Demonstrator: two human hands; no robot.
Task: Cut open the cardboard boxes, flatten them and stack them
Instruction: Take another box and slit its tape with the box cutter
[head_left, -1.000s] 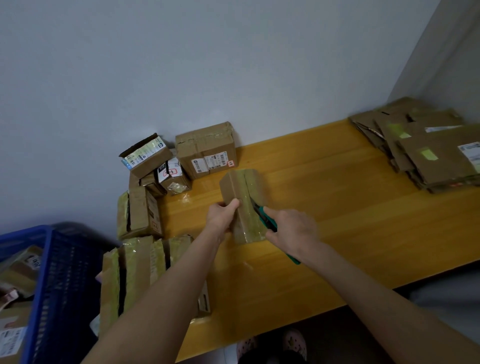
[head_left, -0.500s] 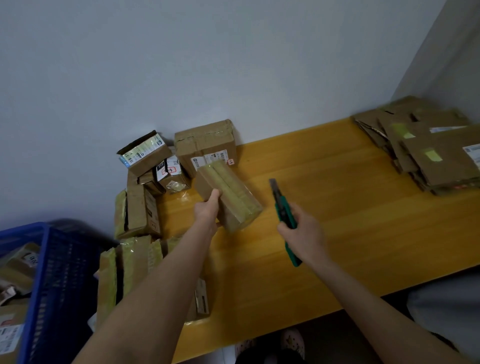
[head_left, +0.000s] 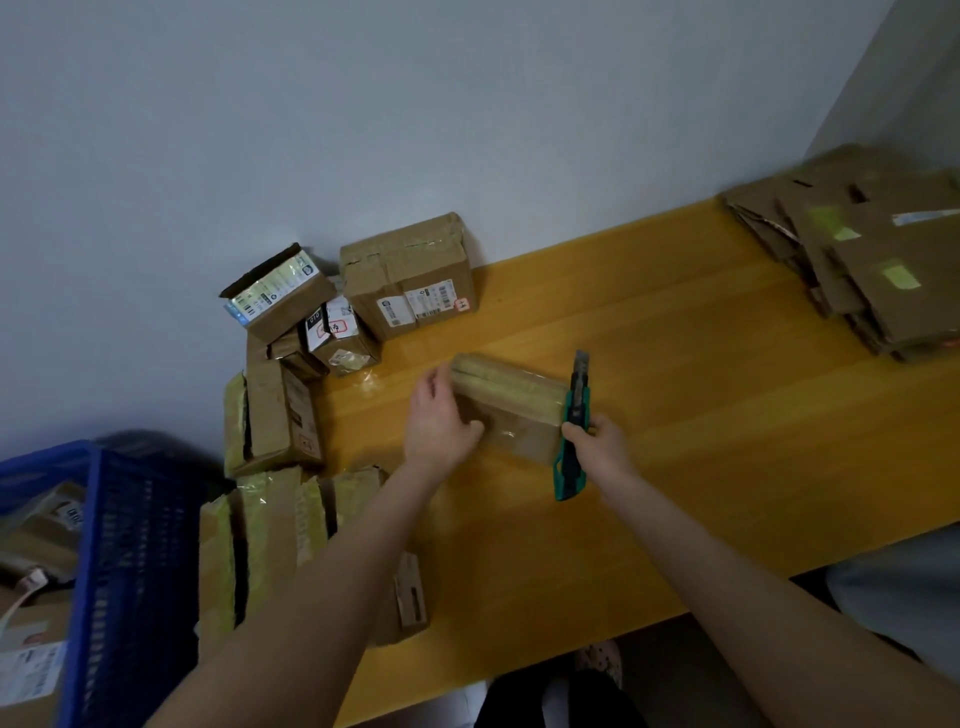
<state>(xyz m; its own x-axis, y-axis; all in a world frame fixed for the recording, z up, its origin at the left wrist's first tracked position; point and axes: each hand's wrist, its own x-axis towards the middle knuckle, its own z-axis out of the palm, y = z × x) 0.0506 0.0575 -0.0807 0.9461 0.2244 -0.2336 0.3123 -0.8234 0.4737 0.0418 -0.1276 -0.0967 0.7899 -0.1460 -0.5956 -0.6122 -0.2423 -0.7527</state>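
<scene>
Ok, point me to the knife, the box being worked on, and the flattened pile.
green knife (head_left: 576, 402): head view, upper green body below the blade.
taped box (head_left: 511, 410): head view, top face, near its middle.
flattened stack (head_left: 883, 260): head view, top sheet.

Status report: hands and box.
Left hand holds taped box on table. Right hand grips green cutter at box's right end. Nothing blocks the blade.

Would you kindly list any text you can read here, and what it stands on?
Nothing can be read for certain.
Large box against the wall: shipping labels, too blurred.
Tilted open box: printed label, too small.
Small box between them: red mark, illegible.
</scene>
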